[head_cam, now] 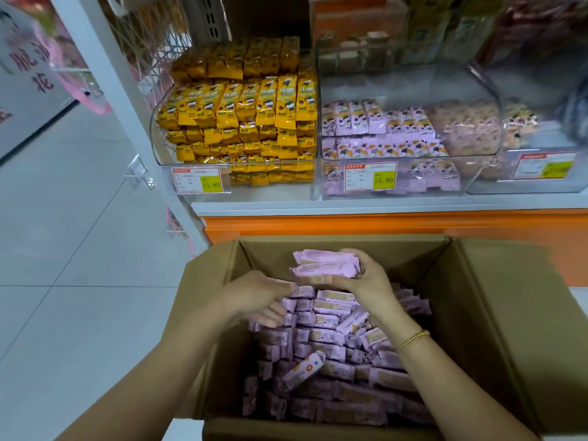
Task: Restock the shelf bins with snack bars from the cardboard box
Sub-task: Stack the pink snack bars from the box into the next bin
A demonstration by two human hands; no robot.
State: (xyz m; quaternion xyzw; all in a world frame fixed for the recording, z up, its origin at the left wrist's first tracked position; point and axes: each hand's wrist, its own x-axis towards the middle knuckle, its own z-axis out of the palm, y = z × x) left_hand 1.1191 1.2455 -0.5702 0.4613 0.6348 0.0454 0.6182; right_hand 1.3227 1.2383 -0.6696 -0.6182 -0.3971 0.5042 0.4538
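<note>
One grey sign (pixel 28 74) at far left bears red characters, too blurred to read. On the shelf (pixel 350 205), the left clear bin (pixel 156 128) is packed with yellow bars (pixel 241 106); its tag (pixel 197 184) reads 15.80. The middle bin (pixel 413 87) holds pink bars (pixel 375 122) under a second tag (pixel 370 176), also 15.80. The right bin's label (pixel 545 165) is unreadable.

Near, below the shelf, an open box (pixel 496 297) is full of loose bars (pixel 334 361) in pink wrappers. The left grip (pixel 261 297) lies with bent fingers on the pile; whether it holds one I cannot tell. Just right of it, the right grip (pixel 366 278) is closed around a stack (pixel 324 265) of pink bars raised above the pile. A gold bracelet (pixel 413 338) circles that wrist.
</note>
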